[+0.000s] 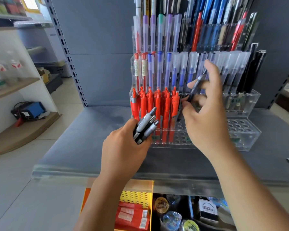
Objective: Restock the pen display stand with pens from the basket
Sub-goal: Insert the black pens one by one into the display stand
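Stand (240, 130): clear, tiered, at shelf (90, 144) rear, right of middle; red pens (157, 105) fill its front-left holes. Right hand (205, 120): grip pinching one dark pen (195, 86) at the stand. Left hand (123, 149): grip round a black-silver bundle (146, 126). Below shelf front: box (208, 210) marked "VERSATILE".

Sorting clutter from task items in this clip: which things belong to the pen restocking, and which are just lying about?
Part of the job:
clear acrylic tiered pen display stand
bundle of black-and-grey click pens gripped in the left hand
single black pen pinched in the right hand

Lying about:
blue box with black cables
clear labelled bottles
white-and-black box labelled VERSATILE
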Demonstrator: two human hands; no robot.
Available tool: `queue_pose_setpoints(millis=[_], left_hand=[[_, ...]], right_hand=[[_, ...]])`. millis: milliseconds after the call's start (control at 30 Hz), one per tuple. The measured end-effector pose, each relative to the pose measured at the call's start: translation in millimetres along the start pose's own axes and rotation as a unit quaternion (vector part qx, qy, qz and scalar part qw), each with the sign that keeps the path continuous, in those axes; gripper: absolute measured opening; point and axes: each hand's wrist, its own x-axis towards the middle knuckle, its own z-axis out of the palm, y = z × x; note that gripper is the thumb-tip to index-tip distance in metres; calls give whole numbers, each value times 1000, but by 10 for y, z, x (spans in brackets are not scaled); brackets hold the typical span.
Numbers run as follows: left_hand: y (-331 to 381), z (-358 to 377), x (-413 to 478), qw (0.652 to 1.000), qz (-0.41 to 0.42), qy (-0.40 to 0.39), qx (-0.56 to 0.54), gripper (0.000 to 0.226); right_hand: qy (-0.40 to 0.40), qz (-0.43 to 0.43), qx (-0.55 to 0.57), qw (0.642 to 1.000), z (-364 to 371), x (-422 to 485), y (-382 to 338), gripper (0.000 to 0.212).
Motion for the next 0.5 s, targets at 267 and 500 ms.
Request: queue_pose_setpoints(millis=[267,500], left_hand=[[10,-11,-8,1000,7,-4,0,23],[-5,-1,-1,1000,10,-2,7,25]], right_hand=[[-37,-4,-53,998,8,-60,8,88],[-59,-31,-140,988,-16,-87,46,62]])
